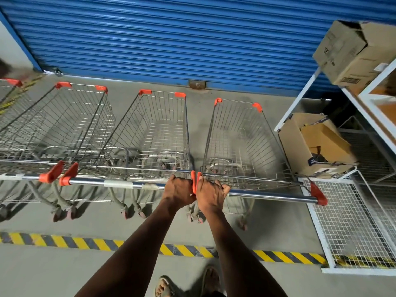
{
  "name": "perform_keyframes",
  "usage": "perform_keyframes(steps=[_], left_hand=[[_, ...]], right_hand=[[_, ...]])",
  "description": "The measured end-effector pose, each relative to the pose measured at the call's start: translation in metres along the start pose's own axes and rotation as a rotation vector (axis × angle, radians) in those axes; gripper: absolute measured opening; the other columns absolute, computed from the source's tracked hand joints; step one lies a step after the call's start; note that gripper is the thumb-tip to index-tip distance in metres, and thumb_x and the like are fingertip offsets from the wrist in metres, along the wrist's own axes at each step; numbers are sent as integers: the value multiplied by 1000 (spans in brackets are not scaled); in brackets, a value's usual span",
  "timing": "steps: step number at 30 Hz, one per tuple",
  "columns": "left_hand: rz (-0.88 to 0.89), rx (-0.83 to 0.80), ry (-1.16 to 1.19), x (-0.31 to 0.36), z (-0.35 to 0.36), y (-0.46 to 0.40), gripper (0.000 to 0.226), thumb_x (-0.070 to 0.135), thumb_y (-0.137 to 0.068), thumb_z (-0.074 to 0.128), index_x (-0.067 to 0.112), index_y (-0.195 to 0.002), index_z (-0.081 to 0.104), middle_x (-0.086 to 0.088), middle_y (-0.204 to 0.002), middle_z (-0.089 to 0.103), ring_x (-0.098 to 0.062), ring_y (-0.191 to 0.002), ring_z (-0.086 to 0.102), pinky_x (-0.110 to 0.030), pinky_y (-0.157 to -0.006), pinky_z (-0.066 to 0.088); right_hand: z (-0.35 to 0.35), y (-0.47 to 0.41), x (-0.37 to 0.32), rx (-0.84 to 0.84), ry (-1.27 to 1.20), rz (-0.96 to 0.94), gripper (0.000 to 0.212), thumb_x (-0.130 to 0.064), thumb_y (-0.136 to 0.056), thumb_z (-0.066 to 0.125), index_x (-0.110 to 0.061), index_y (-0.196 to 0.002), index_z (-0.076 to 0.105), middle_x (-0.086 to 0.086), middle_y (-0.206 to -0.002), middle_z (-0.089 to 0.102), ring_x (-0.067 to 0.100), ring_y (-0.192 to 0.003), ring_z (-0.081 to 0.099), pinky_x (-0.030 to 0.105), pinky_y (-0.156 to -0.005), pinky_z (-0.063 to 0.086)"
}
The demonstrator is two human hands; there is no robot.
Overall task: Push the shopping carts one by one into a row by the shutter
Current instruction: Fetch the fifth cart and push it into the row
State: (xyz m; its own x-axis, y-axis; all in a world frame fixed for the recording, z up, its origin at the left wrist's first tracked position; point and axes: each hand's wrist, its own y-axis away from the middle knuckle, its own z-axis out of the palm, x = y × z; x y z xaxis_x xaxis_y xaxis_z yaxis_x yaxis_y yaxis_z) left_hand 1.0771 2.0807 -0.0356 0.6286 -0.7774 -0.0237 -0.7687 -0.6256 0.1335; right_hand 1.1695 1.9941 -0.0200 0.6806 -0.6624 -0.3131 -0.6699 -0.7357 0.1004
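Several wire shopping carts with orange corner caps stand side by side, their fronts toward the blue shutter [192, 39]. The rightmost cart [242, 138] has a chrome handle bar [270, 195] with orange ends. My right hand [211, 195] grips the left end of that bar. The cart beside it [158, 133] has a taped chrome handle [120, 184]; my left hand [179, 192] grips its right end. The two hands sit almost touching, where the orange end caps of both handles meet. Another cart [70, 123] stands further left, and a fourth is cut off by the frame's left edge.
A white rack [351, 228] with a wire-mesh panel stands close to the right of the rightmost cart, with cardboard boxes [315, 144] on the floor and one [353, 52] on top. A yellow-black striped floor line [85, 243] runs behind the carts. My sandalled feet [188, 284] stand behind it.
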Motion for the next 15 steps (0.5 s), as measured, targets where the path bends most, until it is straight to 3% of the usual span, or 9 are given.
perform_keyframes(steps=[4, 9, 12, 15], left_hand=[[9, -2, -1, -1, 1, 1, 54, 69, -83, 29, 26, -80, 61, 6, -69, 66, -17, -68, 62, -45, -100, 39], [55, 5, 35, -5, -6, 8, 40, 57, -89, 49, 23, -102, 66, 0, -96, 70, -20, -90, 64, -39, -91, 42], [-12, 21, 181, -15, -3, 19, 45, 53, -88, 58, 22, -120, 59, -1, -118, 61, -22, -113, 56, -43, -99, 39], [-113, 102, 260, -31, -4, 38, 51, 51, -89, 62, 22, -130, 52, 0, -128, 55, -21, -121, 51, -43, -103, 38]], right_hand=[[-4, 0, -2, -16, -2, -10, 55, -42, -112, 21, -27, -75, 59, 2, -82, 73, 21, -109, 62, 46, -106, 20], [-7, -6, 0, -67, 30, 14, 65, -44, -111, 20, -19, -82, 73, 4, -88, 75, 25, -103, 66, 49, -105, 20], [-6, -7, 3, -65, 55, 10, 65, -44, -111, 21, -19, -97, 79, 9, -116, 74, 29, -121, 57, 50, -109, 24], [-2, -9, 8, -18, 60, -2, 57, -40, -110, 25, -15, -114, 76, 16, -135, 65, 34, -130, 51, 50, -115, 29]])
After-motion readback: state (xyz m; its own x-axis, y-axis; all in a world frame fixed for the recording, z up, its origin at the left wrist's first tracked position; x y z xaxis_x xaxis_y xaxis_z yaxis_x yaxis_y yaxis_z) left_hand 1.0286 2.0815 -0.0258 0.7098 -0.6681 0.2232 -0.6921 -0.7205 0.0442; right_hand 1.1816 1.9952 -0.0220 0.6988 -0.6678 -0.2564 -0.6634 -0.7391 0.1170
